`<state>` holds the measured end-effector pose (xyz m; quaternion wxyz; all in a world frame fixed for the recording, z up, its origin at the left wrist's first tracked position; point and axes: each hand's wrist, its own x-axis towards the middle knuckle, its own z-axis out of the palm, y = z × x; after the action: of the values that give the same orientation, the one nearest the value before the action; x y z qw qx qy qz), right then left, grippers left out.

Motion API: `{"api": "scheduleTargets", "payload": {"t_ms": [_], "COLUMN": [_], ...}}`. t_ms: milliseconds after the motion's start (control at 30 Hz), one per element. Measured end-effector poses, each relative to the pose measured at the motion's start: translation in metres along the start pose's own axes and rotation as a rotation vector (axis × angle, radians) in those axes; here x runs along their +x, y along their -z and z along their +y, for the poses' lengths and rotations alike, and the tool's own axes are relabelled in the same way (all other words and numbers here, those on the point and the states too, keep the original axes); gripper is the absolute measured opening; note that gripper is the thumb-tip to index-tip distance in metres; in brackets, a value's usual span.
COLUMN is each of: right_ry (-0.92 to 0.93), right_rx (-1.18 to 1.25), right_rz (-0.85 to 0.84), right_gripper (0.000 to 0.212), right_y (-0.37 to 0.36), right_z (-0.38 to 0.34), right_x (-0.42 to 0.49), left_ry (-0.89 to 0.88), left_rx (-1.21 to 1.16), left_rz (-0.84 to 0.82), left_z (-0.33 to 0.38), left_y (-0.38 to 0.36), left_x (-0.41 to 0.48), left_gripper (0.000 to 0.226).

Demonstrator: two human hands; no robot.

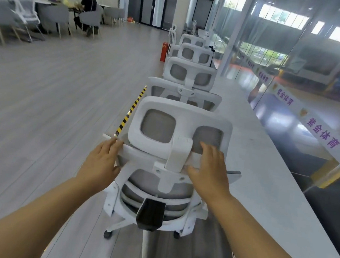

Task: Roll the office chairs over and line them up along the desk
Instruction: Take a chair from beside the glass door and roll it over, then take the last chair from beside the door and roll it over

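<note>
The nearest chair (158, 182) stands at 12 o'clock, the surface (255, 170) along its 3 o'clock side. More chairs (189, 73) queue beyond it toward 12. A seated person (88, 2) is far off at 10 o'clock

Far left: seated person (87, 2) at a table, grey shell chairs (55, 15) grouped round it. Centre: red fire extinguisher (163, 51) upright on grey plank floor (52, 94); yellow-black hazard strip (132, 108). Right: glass wall (279, 52) bearing a pale band with purple characters (323, 134).
</note>
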<state>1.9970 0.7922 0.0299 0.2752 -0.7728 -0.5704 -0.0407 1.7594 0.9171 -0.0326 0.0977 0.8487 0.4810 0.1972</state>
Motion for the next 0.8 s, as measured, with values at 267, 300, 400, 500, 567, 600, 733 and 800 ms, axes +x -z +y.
{"api": "scheduleTargets", "payload": {"t_ms": [267,300,400,500,567,600,733,800], "right_ry": [0.404,0.432,0.466,0.559,0.677,0.740,0.981,1.083], "right_rx": [0.188,0.163,0.099,0.053,-0.010,-0.033,-0.090,-0.110], "right_rz": [0.015,-0.067,-0.335,-0.520,-0.599,-0.630,-0.725,-0.772], "right_gripper": [0.007,0.009,0.017,0.021,0.023,0.024,0.028,0.031], "right_y": [-0.012,-0.019,-0.036,-0.054,-0.067,-0.074,-0.096,-0.105], "right_z": [-0.106,-0.121,-0.167,-0.220,-0.262,-0.285,-0.389,-0.444], "right_x": [-0.021,-0.025,-0.037,-0.059,-0.082,-0.095,-0.168,-0.216], "left_ry": [0.049,0.056,0.103,0.175,0.274,0.332,0.529,0.636], "left_rx": [0.121,0.147,0.231,0.294,0.318,0.329,0.376,0.415], "left_rz": [0.043,0.047,0.026,0.021,0.010,0.004,-0.020,-0.038], "left_z": [-0.023,-0.029,-0.054,-0.088,-0.114,-0.127,-0.178,-0.200], "left_y": [0.049,0.059,0.087,0.117,0.139,0.150,0.197,0.220], "left_x": [-0.065,-0.076,-0.115,-0.169,-0.215,-0.242,-0.364,-0.433], "left_gripper": [0.033,0.031,0.030,0.031,0.031,0.031,0.032,0.032]}}
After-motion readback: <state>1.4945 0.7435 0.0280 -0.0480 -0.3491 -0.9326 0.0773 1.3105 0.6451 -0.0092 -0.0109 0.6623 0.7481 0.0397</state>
